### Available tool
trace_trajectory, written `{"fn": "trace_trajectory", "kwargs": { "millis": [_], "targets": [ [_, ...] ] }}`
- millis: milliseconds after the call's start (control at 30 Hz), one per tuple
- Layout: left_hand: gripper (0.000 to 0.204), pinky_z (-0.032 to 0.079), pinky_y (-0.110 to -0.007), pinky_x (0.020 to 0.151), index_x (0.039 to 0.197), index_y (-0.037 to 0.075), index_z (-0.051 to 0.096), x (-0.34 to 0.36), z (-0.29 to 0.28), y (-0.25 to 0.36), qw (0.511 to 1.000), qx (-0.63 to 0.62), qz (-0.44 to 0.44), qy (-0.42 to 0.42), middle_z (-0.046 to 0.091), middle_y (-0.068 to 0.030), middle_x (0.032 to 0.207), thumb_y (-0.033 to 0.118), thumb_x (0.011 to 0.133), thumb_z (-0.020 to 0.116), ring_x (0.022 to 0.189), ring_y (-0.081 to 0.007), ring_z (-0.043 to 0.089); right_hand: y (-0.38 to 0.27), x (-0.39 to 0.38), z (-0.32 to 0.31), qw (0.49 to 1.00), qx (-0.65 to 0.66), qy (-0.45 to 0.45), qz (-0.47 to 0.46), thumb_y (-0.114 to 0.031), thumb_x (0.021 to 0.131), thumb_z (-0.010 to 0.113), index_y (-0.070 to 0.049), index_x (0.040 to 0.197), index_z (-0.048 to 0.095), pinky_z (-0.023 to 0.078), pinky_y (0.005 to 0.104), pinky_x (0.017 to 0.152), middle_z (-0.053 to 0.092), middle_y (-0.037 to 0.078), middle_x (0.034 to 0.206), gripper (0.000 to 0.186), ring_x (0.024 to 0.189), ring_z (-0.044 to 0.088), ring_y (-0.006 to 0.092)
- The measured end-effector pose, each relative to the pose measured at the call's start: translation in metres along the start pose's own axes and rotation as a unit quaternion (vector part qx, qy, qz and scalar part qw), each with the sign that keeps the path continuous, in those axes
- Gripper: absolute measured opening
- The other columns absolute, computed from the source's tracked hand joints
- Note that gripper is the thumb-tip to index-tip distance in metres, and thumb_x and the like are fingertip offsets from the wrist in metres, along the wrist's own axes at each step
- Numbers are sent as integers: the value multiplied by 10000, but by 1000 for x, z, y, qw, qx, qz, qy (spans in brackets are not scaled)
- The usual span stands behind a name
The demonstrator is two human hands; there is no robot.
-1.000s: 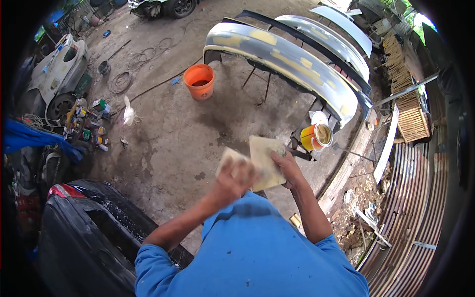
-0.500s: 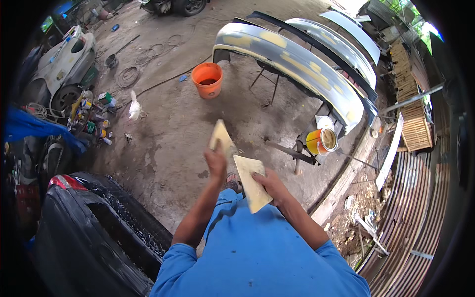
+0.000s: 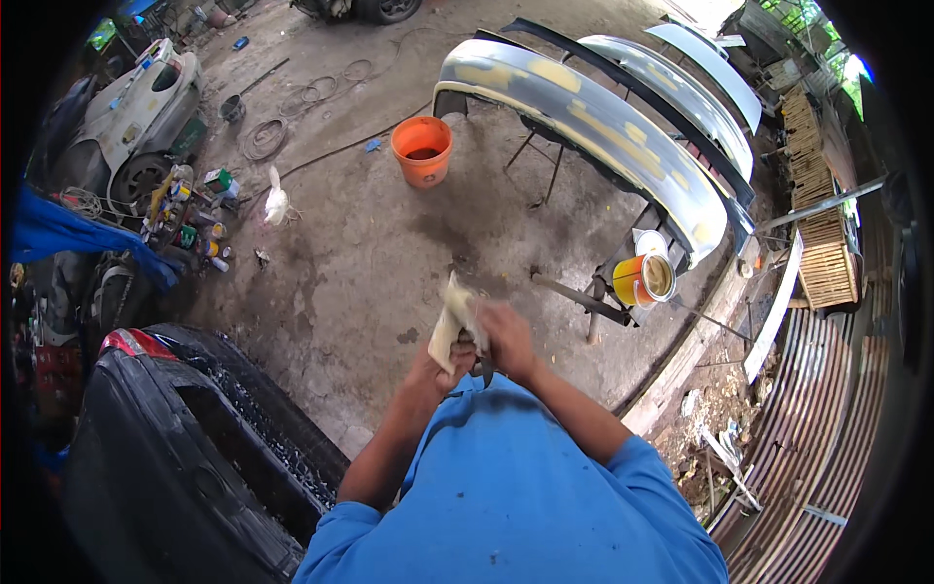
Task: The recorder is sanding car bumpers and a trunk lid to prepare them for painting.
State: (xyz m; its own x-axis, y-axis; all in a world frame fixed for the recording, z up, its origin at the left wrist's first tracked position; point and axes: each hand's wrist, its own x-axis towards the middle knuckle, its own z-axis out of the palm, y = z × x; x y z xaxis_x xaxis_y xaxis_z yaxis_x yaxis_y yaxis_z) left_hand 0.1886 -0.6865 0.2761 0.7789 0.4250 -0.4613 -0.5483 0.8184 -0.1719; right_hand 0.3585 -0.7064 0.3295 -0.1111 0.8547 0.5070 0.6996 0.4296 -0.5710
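In front of my blue shirt, both hands are close together over the dirt floor. My left hand [image 3: 443, 373] is closed on a flat cream putty spreader [image 3: 443, 341], which stands tilted up from the fingers. My right hand [image 3: 510, 336] is closed and smeared by motion. It holds a second cream spreader [image 3: 461, 296], blurred, whose edge crosses or meets the upper part of the first. Whether the two touch is unclear.
Bumpers with yellowish filler patches [image 3: 584, 107] rest on stands ahead to the right. Near them sits an open yellow-and-red tin [image 3: 642, 280]. An orange bucket [image 3: 421, 154] stands ahead, a white bird [image 3: 276, 200] to its left. A black bumper [image 3: 146, 457] lies near left.
My hands have come together. The right hand has swung up and left with its spreader, and the left hand has dropped slightly and turned its own. The view has shifted a little.
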Motion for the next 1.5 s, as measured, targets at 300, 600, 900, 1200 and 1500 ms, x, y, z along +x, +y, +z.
{"fn": "trace_trajectory", "kwargs": {
  "millis": [300,600,900,1200,1500],
  "targets": [
    [356,505,-367,629,1051,56,587,-94,20,-7,633,772,40,42,644,-92,878,302,818,696,667,-258,612,-29,-59,-68,943,45,-230,235,-15,756,604,-74,1115,620,458,417,779,615,162,957,364,898,573,359],
    [339,505,-377,650,1044,130,638,-114,126,-44,372,920,114,51,661,-146,847,186,726,740,742,-314,643,-74,-23,-119,629,555,358,411,-106,915,523,-13,1249,471,437,441,974,579,75,1169,351,1092,562,240],
    [168,424,-259,555,915,-28,611,-46,174,-24,585,728,350,72,600,-33,737,116,842,656,640,-85,538,39,63,-106,395,674,473,407,-208,963,448,-45,1217,476,409,477,1016,570,99,1207,304,1115,561,271],
    [151,438,-244,594,943,-6,562,23,156,-54,605,756,239,-67,587,-21,745,71,850,653,691,-58,519,38,72,-103,377,710,455,384,-247,979,403,-36,1250,458,408,491,1009,556,118,1221,348,1136,542,293],
    [99,457,-240,642,904,5,580,17,145,-65,629,751,161,-122,600,-38,787,70,859,639,737,-68,543,45,70,-105,392,690,467,390,-252,948,473,-66,1216,487,441,446,970,574,62,1190,326,1102,562,243]
  ]
}}
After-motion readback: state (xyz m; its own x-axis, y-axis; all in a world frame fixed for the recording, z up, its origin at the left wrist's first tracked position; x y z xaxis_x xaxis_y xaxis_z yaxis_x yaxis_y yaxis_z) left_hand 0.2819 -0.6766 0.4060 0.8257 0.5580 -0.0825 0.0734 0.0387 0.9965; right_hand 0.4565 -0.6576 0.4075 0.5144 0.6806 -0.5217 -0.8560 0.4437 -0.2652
